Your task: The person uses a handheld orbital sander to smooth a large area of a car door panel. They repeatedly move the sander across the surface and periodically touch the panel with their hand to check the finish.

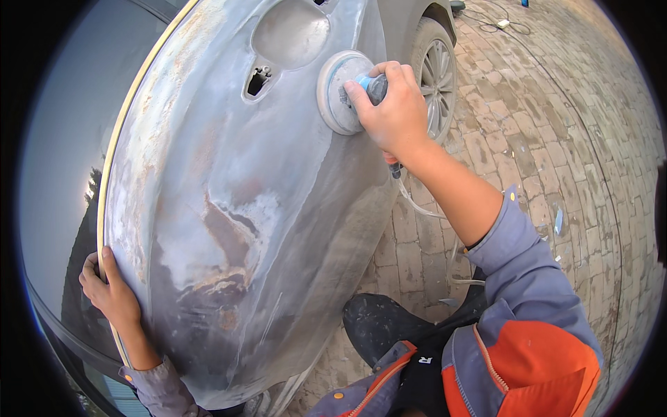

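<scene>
Upon the grey car door panel (267, 163), near its right edge, a round disc sander (340, 104) sits with its pad against the surface. The person's right hand (394, 104) has hold of it: the fingers curl closed over the dark and blue top, the thumb pressing from the near side. Below the wrist, just right of the door panel, a pale hose (420, 207) trails down toward the brick paving (556, 174). Along the left edge of the door panel runs a yellow strip (116, 132), and across it lies the left hand (114, 299), thumb and fingers parted and loosely bent; whether they squeeze the edge I cannot tell. Left of the door panel is dark window glass (59, 167). On the door panel itself, a smooth handle recess (292, 33) sits toward the far end with a ragged opening (258, 81) beside it, and a brown worn patch (226, 233) marks the middle amid whitish smears. Beyond the door panel, to the right, stands a spoked wheel (436, 80). Nearest the person, a dark-trousered knee (379, 330) is beside the door panel
</scene>
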